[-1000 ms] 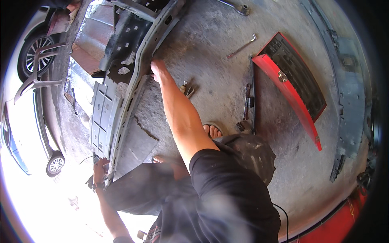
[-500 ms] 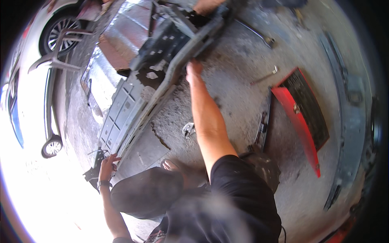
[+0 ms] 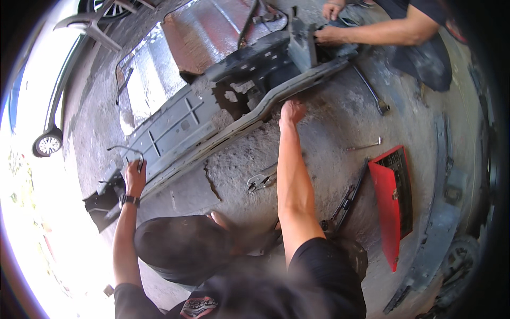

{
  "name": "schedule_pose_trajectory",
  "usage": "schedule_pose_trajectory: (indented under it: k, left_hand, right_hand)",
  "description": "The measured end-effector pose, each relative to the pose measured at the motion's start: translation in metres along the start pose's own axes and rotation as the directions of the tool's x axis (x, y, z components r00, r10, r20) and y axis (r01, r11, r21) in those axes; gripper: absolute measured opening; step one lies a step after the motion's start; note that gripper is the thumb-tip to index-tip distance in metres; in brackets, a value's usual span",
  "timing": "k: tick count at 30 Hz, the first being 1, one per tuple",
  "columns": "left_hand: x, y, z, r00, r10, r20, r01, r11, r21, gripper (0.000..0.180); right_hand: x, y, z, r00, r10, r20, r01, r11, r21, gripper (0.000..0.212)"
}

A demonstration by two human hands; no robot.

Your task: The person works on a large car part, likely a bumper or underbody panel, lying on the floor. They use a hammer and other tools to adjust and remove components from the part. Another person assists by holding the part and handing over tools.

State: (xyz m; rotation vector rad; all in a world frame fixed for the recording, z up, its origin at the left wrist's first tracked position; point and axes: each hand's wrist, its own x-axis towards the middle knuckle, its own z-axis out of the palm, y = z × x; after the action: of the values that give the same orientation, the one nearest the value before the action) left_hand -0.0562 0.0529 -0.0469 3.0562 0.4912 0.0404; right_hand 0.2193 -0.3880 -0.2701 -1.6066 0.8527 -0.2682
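Note:
A long grey car body panel (image 3: 234, 127) with a raised beam along its near edge lies across the floor in front of me. At its left end my left hand (image 3: 135, 176) has its fingers curled round a thin dark bent wire (image 3: 123, 149); a watch is on that wrist. My right arm is stretched forward, and my right hand (image 3: 292, 112) is a fist close against the beam's near edge. What it may hold is hidden. Locking pliers (image 3: 259, 181) lie on the floor between my arms.
At the panel's far right end, another person's hand (image 3: 330, 35) touches it. A long-handled wrench (image 3: 381, 105), a smaller wrench (image 3: 369, 144), a red panel piece (image 3: 385, 207) and a long grey strip (image 3: 438, 218) lie to my right. A chair (image 3: 93, 26) stands at far left.
My view has swung, so the panel lies more crosswise and the other person's arms now show. My right hand sits slightly off the beam's edge; my left stays at the panel's left end.

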Motion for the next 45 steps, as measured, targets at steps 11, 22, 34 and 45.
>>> schedule_pose_trajectory:
  k: [11, 22, 34, 45]
  left_hand:
    - [0.012, 0.018, 0.077, 0.921, 0.166, -0.353, -0.224, 0.966, -0.132, 0.027]
    - [0.008, 0.014, 0.082, 0.939, 0.063, -0.338, -0.146, 0.963, -0.225, 0.029]
    - [0.008, 0.007, 0.085, 0.96, 0.036, -0.277, -0.109, 0.962, -0.251, 0.046]
    - [0.01, 0.012, 0.085, 0.921, 0.184, -0.343, -0.264, 0.943, -0.202, 0.038]
  right_hand:
    - [-0.107, -0.116, 0.037, 0.783, -0.055, 0.62, -0.268, 0.87, 0.415, 0.021]
    - [-0.103, -0.074, 0.091, 0.709, 0.195, 0.677, -0.397, 0.904, 0.156, 0.022]
    - [-0.136, -0.056, 0.103, 0.77, -0.073, 0.633, 0.423, 0.802, -0.422, 0.058]
    - [-0.111, -0.11, 0.076, 0.753, -0.653, -0.085, 0.641, 0.756, -0.134, 0.031]
